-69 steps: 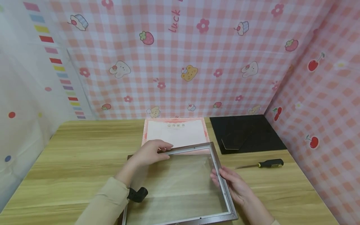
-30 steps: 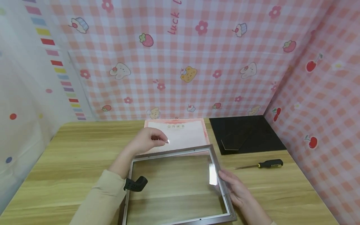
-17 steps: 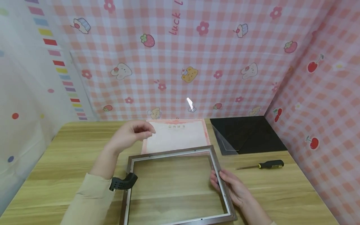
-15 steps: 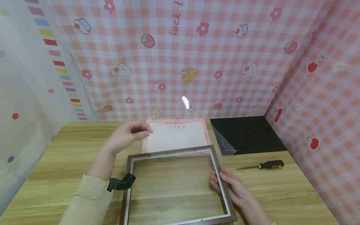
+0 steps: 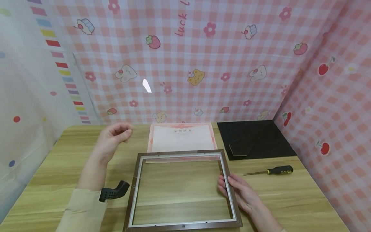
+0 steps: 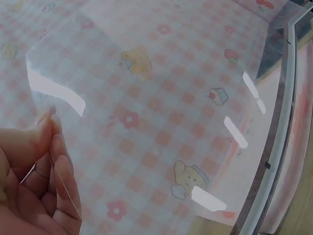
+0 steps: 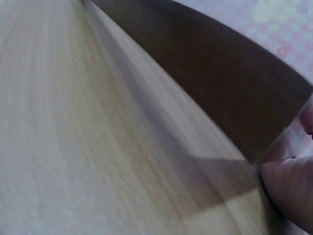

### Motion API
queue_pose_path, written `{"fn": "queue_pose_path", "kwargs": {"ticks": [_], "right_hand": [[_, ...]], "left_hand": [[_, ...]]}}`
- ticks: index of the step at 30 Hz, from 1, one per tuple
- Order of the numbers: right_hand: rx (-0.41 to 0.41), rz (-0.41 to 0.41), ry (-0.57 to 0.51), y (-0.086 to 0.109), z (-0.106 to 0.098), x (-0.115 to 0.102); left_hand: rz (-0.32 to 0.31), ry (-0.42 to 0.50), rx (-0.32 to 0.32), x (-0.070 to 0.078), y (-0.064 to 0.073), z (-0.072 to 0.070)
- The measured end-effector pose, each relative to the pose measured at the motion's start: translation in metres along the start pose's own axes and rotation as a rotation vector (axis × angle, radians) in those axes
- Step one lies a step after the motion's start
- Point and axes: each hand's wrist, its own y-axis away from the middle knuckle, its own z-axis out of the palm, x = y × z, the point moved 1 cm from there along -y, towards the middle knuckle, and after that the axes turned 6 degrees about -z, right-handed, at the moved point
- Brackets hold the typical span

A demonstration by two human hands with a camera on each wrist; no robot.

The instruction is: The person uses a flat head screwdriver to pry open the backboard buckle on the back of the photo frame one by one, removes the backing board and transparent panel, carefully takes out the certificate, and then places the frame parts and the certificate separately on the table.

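My left hand (image 5: 111, 140), raised left of the picture frame, pinches the edge of a clear sheet (image 6: 56, 93) between thumb and fingers. In the left wrist view the sheet spreads away from the hand and shows bright white reflections; in the head view mostly one glare spot betrays it. The brown picture frame (image 5: 179, 154), with a silver inner lip, shows the table through its opening. My right hand (image 5: 243, 193) grips its right side, thumb on top and fingers through the opening. The frame's brown outer side (image 7: 205, 73) fills much of the right wrist view.
A pink-bordered certificate (image 5: 182, 138) lies behind the frame, partly under its top bar. At the back right is a black backing board (image 5: 255, 138). A screwdriver (image 5: 281, 169) lies in front of that board. Patterned cloth (image 5: 174, 64) hangs behind the table.
My left hand has come off the frame's top edge and moved left and up with the clear sheet. The frame has turned slightly straighter, with my right hand still gripping its right side.
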Motion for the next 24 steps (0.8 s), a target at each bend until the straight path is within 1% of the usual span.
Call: {"fn": "queue_pose_path", "kwargs": {"ticks": [3, 5, 8, 10, 12, 14, 18, 21, 24], "right_hand": [[0.07, 0.004, 0.103, 0.0, 0.0, -0.001], [0.113, 0.003, 0.201, -0.001, 0.001, -0.001], [0.162, -0.004, 0.355, -0.002, 0.001, -0.002], [0.185, -0.008, 0.43, -0.002, 0.002, -0.002], [0.201, -0.014, 0.471, -0.002, 0.003, -0.002], [0.209, -0.02, 0.488, -0.002, 0.003, -0.003], [0.204, -0.038, 0.509, -0.002, 0.001, -0.004], [0.204, -0.061, 0.566, -0.003, 0.0, -0.006], [0.23, -0.077, 0.662, -0.003, 0.0, -0.008]], "left_hand": [[-0.014, 0.082, 0.051, -0.006, 0.004, -0.006], [-0.031, 0.138, 0.074, -0.01, 0.007, -0.01], [-0.062, 0.221, 0.103, -0.015, 0.012, -0.016], [-0.086, 0.284, 0.121, -0.019, 0.015, -0.02], [-0.107, 0.35, 0.145, -0.024, 0.019, -0.023], [-0.118, 0.418, 0.17, -0.029, 0.022, -0.026], [-0.107, 0.569, 0.202, -0.04, 0.031, -0.033], [-0.089, 0.699, 0.202, -0.047, 0.038, -0.04], [-0.089, 0.84, 0.195, -0.055, 0.045, -0.047]]}}
